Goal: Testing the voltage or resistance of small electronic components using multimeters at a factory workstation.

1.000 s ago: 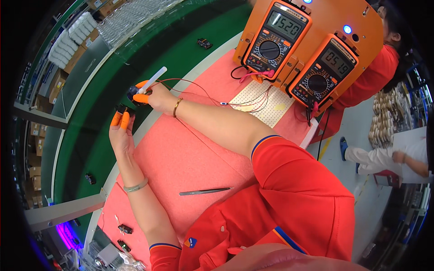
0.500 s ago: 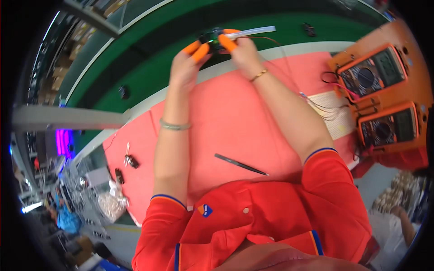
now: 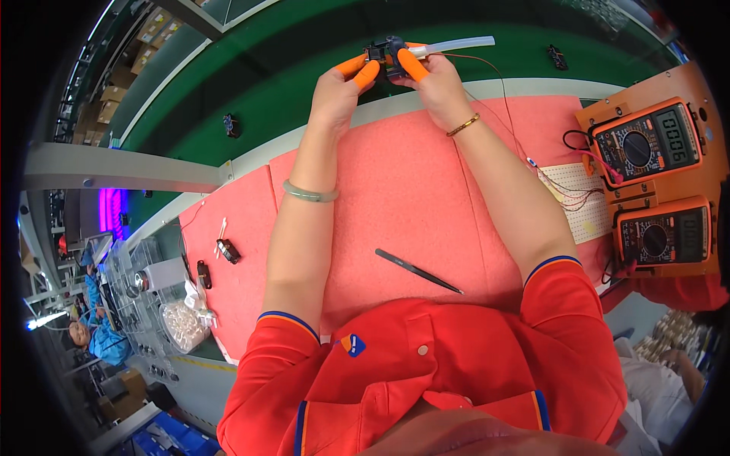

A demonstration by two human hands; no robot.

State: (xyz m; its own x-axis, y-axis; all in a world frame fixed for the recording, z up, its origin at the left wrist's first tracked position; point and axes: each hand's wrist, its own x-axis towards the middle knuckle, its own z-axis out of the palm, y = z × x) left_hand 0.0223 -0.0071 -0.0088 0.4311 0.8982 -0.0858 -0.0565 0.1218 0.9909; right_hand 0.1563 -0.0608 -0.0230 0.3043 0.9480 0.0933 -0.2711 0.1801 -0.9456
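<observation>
Clearly, from my remote seat, I have both hands reaching past the far edge of the pink surface (image 3: 395, 197). The small black device (image 3: 377, 53) is between them, over the green belt (image 3: 304, 45); I can't tell how high it is above it. My left hand (image 3: 334, 95) pinches its left side between thumb and finger, both in orange finger covers (image 3: 367, 74). My right hand (image 3: 441, 90), with similar covers, is closed on the device's rounded right side.

A whitish tube (image 3: 468, 42) sticks out to the right beside the right-hand fingers; I can't see whether they grip it too. A thin red wire (image 3: 499, 83) curves from there towards the perforated board (image 3: 574, 194) on the right. Beyond that board I see an upper multimeter (image 3: 646, 144) and a lower multimeter (image 3: 663, 234) on an orange stand (image 3: 711, 114).

Between my forearms, dark tweezers (image 3: 418, 270) lie at a slant on the pink surface, near the shirt (image 3: 380, 334). At its left end I make out two dark pieces (image 3: 227, 251), with a clear bag of pale bits (image 3: 182, 325) just below. Two more dark units (image 3: 230, 125) sit on the belt, one to each side, well apart from my hands.
</observation>
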